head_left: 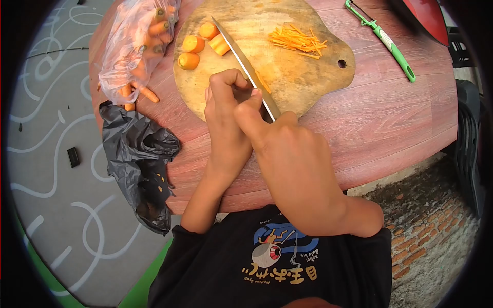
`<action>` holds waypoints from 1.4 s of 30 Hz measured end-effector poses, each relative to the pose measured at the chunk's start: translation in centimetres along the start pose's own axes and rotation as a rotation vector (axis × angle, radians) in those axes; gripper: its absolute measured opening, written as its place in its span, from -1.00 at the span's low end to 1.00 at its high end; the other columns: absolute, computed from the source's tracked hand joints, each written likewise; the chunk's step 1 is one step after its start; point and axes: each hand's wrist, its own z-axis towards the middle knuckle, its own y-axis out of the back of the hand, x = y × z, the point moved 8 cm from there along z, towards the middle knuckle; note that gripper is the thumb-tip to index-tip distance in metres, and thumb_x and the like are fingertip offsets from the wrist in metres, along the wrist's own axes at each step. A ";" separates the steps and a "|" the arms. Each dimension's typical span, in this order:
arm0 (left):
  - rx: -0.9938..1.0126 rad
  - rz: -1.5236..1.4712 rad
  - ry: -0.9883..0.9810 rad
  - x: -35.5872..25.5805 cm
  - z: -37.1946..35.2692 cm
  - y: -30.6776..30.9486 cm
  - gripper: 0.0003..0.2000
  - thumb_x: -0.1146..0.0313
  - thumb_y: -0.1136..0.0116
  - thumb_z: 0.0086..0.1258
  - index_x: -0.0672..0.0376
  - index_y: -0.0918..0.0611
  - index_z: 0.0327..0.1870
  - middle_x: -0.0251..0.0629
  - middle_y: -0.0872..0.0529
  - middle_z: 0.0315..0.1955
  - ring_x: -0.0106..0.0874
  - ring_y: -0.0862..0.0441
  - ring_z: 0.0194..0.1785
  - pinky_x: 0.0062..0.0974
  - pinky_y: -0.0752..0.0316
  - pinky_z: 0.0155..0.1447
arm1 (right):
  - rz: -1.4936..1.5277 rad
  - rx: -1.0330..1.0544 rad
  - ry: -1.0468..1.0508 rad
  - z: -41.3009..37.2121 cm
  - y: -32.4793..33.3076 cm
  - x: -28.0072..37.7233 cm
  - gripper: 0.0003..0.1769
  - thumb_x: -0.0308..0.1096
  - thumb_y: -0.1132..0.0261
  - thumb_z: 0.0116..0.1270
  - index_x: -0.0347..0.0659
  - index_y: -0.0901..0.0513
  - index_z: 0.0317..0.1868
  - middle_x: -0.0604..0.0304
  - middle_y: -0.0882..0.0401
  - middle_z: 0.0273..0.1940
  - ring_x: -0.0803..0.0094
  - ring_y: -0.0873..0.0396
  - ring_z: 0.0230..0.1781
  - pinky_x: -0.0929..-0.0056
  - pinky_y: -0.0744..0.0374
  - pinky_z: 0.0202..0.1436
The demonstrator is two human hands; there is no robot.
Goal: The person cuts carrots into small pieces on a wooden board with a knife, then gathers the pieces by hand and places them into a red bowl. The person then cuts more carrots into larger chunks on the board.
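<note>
Right hand (300,154) has the kitchen knife (246,64); handle hidden under the hand, fingers folded, exact grip can't be read. Left hand (223,105) right up against the near part of the blade, fingers curled; tips partly hidden, can't tell if they pinch anything. Hands overlap, so little room between them.

Blade slants over the cutting board (313,77), tip by the cut carrot chunks (193,44) at its left side. Thin carrot slice (263,81) lies along the blade's right side. Carrot strips (298,41) sit apart, farther right, with a gap to the blade.

Board's right end narrows to a holed handle, well inside the table (390,113) edge. Peeler (387,43) right of board, apart. Clear bag of carrots (138,46) and black plastic bag (133,149) crowd the left table edge; black one overhangs.
</note>
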 end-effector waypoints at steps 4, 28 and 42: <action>0.053 -0.098 0.110 0.3 -0.1 -0.1 -0.79 0.52 -0.29 0.39 0.29 -0.50 -0.09 -0.13 -0.55 -0.20 -0.15 -0.50 -0.13 -0.18 -0.42 -0.03 | -0.049 -0.085 0.025 0.8 -0.5 0.1 -0.74 -0.46 -0.21 0.45 -0.02 -0.44 0.09 -0.06 -0.59 -0.41 0.09 -0.74 -0.49 0.23 -0.66 -0.53; -0.017 -0.119 0.016 -0.3 0.3 0.6 -0.79 0.55 -0.26 0.44 0.27 -0.44 -0.08 -0.18 -0.56 -0.33 -0.36 -0.60 -0.35 -0.37 -0.52 -0.26 | -0.076 -0.047 0.018 0.4 -0.5 0.8 -0.71 -0.48 -0.21 0.43 -0.05 -0.45 0.10 -0.01 -0.60 -0.43 0.15 -0.75 -0.49 0.30 -0.66 -0.53; -0.056 -0.180 0.029 -0.3 0.4 0.9 -0.82 0.56 -0.21 0.48 0.27 -0.42 -0.10 -0.24 -0.54 -0.44 -0.49 -0.55 -0.45 -0.46 -0.48 -0.36 | -0.071 -0.067 0.029 0.2 -0.2 1.1 -0.71 -0.49 -0.22 0.41 -0.06 -0.45 0.09 -0.02 -0.62 -0.43 0.12 -0.75 -0.49 0.29 -0.66 -0.52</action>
